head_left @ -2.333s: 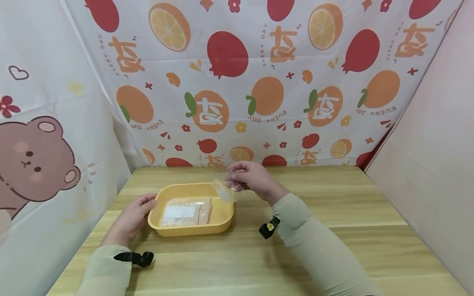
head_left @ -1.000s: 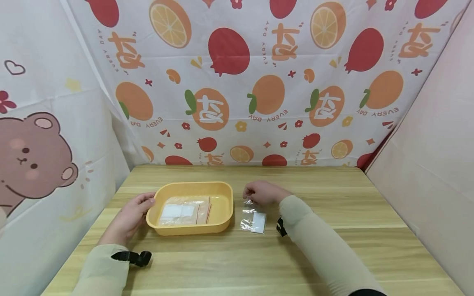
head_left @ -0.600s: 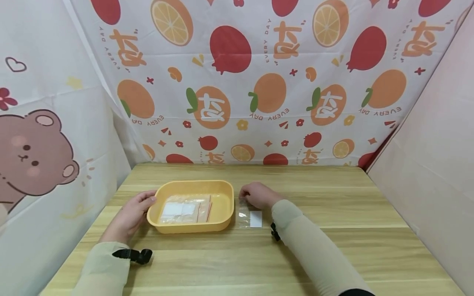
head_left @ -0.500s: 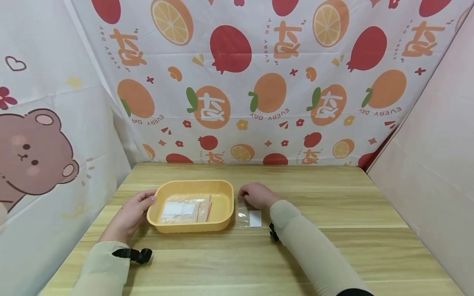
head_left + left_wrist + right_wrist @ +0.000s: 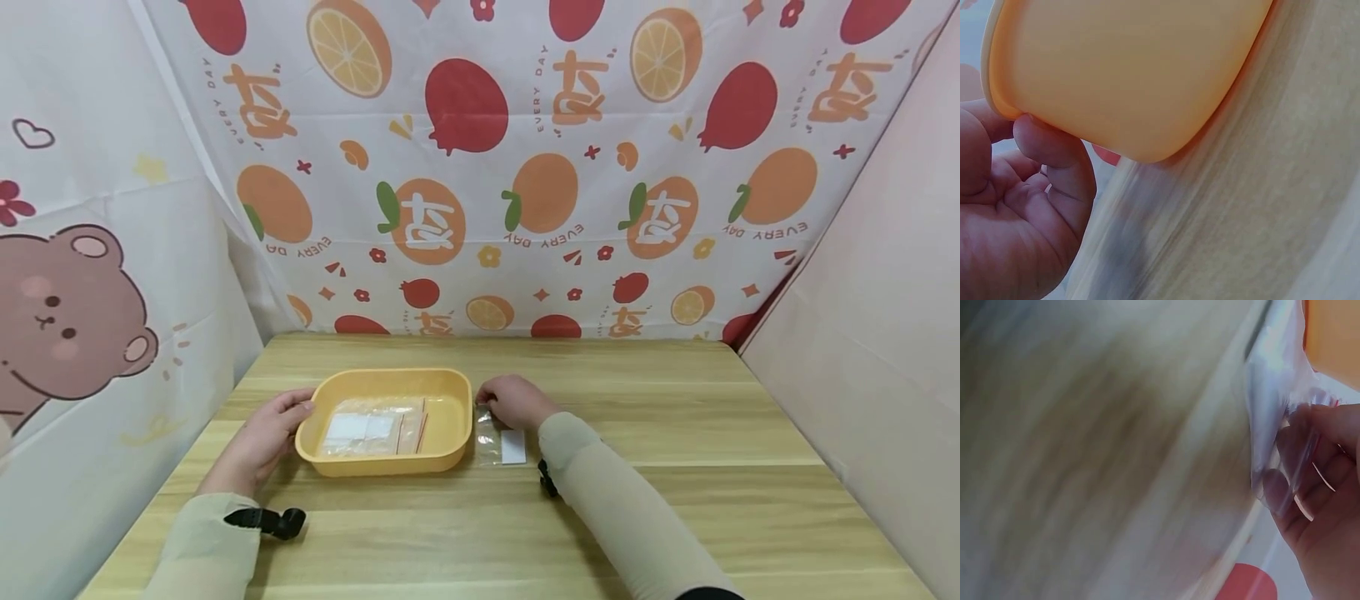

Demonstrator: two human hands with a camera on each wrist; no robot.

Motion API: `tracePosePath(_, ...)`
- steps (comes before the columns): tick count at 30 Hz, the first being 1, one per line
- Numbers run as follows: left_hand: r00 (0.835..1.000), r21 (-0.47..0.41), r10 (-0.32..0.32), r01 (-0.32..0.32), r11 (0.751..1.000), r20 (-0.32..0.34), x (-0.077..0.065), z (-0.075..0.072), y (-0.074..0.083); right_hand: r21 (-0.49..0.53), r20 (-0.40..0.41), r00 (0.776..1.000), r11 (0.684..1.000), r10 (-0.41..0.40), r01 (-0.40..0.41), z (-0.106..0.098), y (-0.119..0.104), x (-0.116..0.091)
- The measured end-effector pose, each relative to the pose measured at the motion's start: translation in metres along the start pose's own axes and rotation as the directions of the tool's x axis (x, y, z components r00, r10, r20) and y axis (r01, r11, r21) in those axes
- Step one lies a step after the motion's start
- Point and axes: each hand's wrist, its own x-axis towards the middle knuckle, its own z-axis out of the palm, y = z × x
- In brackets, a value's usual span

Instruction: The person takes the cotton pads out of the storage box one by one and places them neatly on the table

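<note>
Wooden table (image 5: 420, 533): supporting yellow tray (image 5: 448, 423). Clear bags (image 5: 367, 427): overlapping inside tray. Left hand (image 5: 262, 435): gripping tray's left rim. Right hand (image 5: 519, 402): pinching a loose bag (image 5: 490, 447), which is lying just right of tray. Progress, apparently partial: one bag lying out, others lying in.

The tabletop (image 5: 1097, 450) blurs in both dim wrist views.

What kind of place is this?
Probably a makeshift indoor work booth: a fruit-print cloth hangs behind a wood-grain table, and a bear-print sheet screens off the left side.
</note>
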Motion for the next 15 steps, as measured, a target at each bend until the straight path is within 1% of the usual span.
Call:
tracePosePath(6,1.000,0.009,0.008,-0.008,1.000,0.005,0.001,-0.001,0.000,0.022,-0.012,1.000,1.000,0.004,-0.004,-0.003,-0.001,-0.003)
tracePosePath(12,1.000,0.006,-0.005,0.005,1.000,0.005,0.001,-0.001,0.002,0.042,-0.021,0.999,0.999,0.026,-0.026,-0.009,-0.001,-0.007)
tracePosePath(15,1.000,0.005,-0.005,0.005,1.000,0.002,0.001,0.000,0.002,0.086,-0.048,0.998,0.995,0.044,-0.039,-0.014,-0.002,-0.011)
